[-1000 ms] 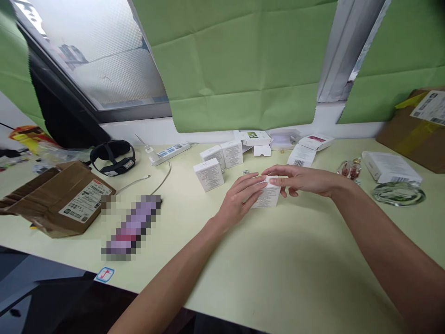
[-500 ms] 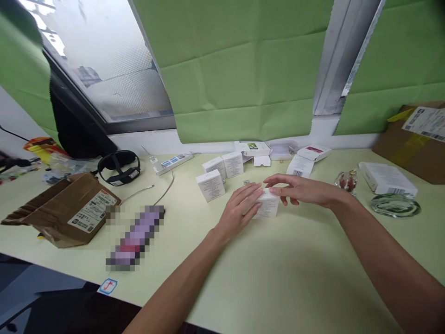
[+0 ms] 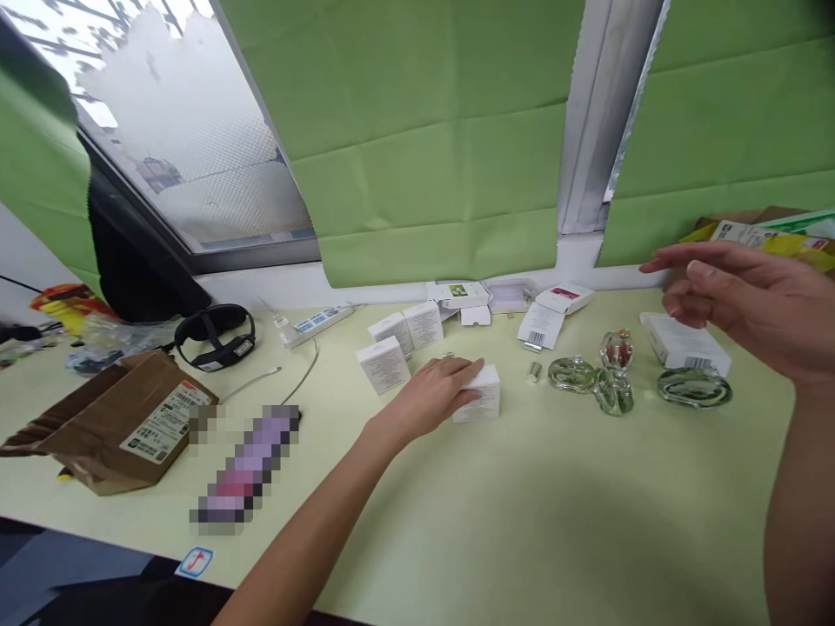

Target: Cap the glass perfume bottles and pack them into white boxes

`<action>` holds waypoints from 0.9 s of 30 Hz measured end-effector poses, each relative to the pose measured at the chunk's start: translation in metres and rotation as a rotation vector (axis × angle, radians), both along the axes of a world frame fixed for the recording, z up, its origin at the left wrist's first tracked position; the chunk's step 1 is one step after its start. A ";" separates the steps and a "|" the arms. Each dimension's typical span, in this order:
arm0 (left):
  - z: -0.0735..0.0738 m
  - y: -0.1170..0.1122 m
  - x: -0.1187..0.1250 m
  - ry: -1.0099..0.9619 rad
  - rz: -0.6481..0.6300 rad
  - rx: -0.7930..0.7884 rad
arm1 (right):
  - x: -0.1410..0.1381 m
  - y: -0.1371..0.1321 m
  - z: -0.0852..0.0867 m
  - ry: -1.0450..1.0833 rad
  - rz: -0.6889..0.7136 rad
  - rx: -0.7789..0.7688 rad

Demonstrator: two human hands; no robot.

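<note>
My left hand (image 3: 436, 391) is closed around the left side of a small white printed box (image 3: 483, 398) on the table, its fingers over the top and hiding part of it. My right hand (image 3: 737, 291) is raised at the right, holding nothing, with the index finger stretched out and the other fingers loosely bent. Below and left of it stand a glass bottle with a red inside (image 3: 616, 349) and clear glass bottles (image 3: 572, 374). A small silvery cap (image 3: 534, 371) lies between these bottles and the box.
More white boxes (image 3: 384, 365) stand left of my left hand. At the back lie opened cartons (image 3: 541, 326) and a power strip (image 3: 323, 323). To the left are a brown parcel (image 3: 110, 426), a headset (image 3: 217, 339) and a blurred phone (image 3: 251, 465). A flat white box (image 3: 682, 341) lies right.
My right hand has left the white box and moved up and to the right, uncovering the glass bottles and silvery cap. My left hand stays on the box. The view has turned right.
</note>
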State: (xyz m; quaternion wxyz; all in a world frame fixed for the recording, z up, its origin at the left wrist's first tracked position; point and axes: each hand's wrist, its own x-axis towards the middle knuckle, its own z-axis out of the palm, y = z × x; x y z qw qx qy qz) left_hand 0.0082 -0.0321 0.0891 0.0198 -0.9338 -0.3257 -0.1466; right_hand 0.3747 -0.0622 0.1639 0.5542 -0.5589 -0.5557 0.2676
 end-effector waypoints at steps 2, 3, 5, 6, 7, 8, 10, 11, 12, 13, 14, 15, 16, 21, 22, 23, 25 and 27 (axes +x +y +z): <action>0.007 0.004 0.002 0.053 0.002 -0.063 | 0.008 0.002 -0.003 0.056 0.065 0.018; 0.009 0.007 0.001 0.063 0.003 -0.085 | 0.011 0.003 -0.004 0.079 0.078 0.028; 0.014 0.016 -0.002 0.065 0.013 -0.098 | 0.015 0.004 -0.006 0.094 0.066 0.044; 0.017 0.022 -0.005 0.061 0.025 -0.094 | 0.016 0.004 -0.006 0.096 0.067 0.046; 0.022 0.028 -0.009 0.058 0.050 -0.087 | 0.017 0.004 -0.006 0.096 0.068 0.051; 0.027 0.036 -0.013 0.054 0.076 -0.072 | 0.017 0.004 -0.006 0.094 0.069 0.055; 0.039 0.051 -0.021 0.046 0.142 -0.027 | 0.017 0.004 -0.007 0.087 0.065 0.061; 0.046 0.058 -0.025 0.043 0.192 -0.011 | 0.017 0.004 -0.007 0.086 0.065 0.062; 0.051 0.065 -0.028 0.048 0.239 0.006 | 0.017 0.004 -0.008 0.085 0.064 0.065; 0.055 0.072 -0.031 0.057 0.291 0.027 | 0.017 0.004 -0.008 0.081 0.059 0.068; 0.057 0.078 -0.033 0.074 0.337 0.047 | 0.017 0.004 -0.009 0.074 0.054 0.065; 0.058 0.083 -0.034 0.098 0.374 0.066 | 0.017 0.005 -0.010 0.067 0.048 0.063; 0.057 0.087 -0.035 0.125 0.404 0.082 | 0.017 0.005 -0.011 0.058 0.039 0.061; 0.037 0.095 -0.034 0.199 0.455 0.100 | 0.017 0.008 -0.013 0.028 0.027 0.033; 0.032 0.095 -0.033 0.208 0.458 0.100 | 0.017 0.008 -0.012 0.028 0.033 0.023; 0.028 0.094 -0.031 0.219 0.461 0.099 | 0.017 0.008 -0.012 0.028 0.035 0.011; 0.021 0.094 -0.030 0.241 0.468 0.099 | 0.017 0.009 -0.011 0.023 0.028 -0.004; 0.017 0.095 -0.028 0.260 0.478 0.105 | 0.017 0.009 -0.011 0.011 0.021 -0.007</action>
